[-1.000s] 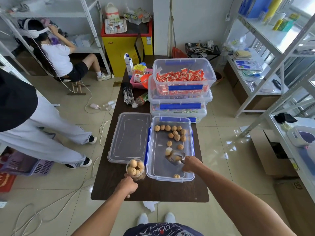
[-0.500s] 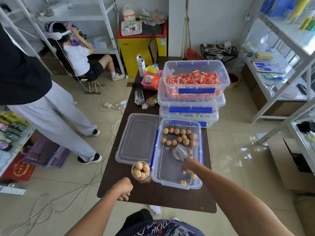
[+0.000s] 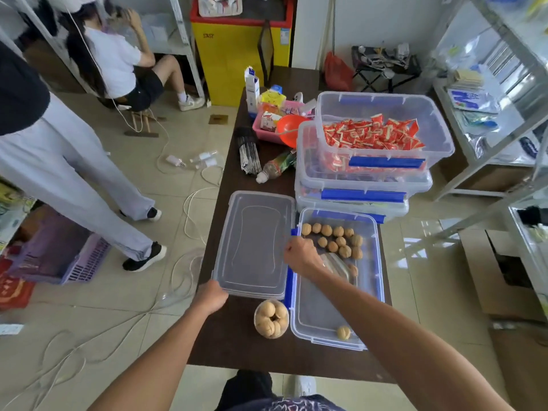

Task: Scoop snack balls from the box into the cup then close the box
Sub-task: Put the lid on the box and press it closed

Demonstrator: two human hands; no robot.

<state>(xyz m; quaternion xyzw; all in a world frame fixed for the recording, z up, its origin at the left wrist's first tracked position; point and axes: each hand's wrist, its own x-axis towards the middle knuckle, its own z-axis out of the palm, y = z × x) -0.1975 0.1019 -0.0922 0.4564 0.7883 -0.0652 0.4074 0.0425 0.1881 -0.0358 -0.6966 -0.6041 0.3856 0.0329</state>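
The clear box with blue latches lies open on the dark table. Several snack balls are gathered at its far end, and one ball rests near the front. A clear scoop lies loose inside the box. The clear cup, full of snack balls, stands just left of the box's near corner. The flat lid lies left of the box. My left hand grips the lid's near-left corner. My right hand is closed on the lid's right edge.
Stacked clear bins with red packets stand right behind the box. A pink basket, a lying bottle and a black bundle sit further back. A person's legs stand at the left, among cables on the floor.
My right hand let go of the scoop, which now lies in the box, and moved left to the lid's edge. My left hand went from beside the cup to the lid's near corner.
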